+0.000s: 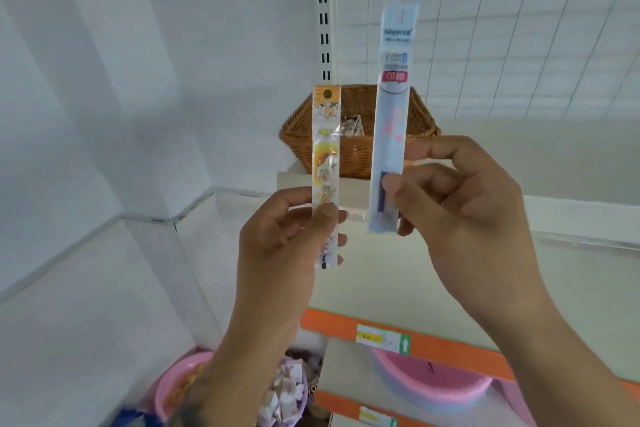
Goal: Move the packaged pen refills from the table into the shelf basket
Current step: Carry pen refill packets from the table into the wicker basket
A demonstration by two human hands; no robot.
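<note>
My left hand [277, 236] pinches the lower part of a narrow orange-and-white refill pack [325, 156] with cartoon prints and holds it upright. My right hand [460, 204] grips the lower end of a longer pale-blue refill pack [393, 97] with a red label, also upright. Both packs stand in front of a brown wicker basket [360, 152] on a raised white block at the back of the shelf. A small clear packet [349, 126] shows inside the basket between the two packs.
The white shelf [398, 281] has an orange front edge [450, 348] with price tags. Below it sit pink plastic basins [429, 381] and a pink tub of small items [287, 395]. A slotted upright [323, 10] and a white wire grid [502, 28] stand behind the basket.
</note>
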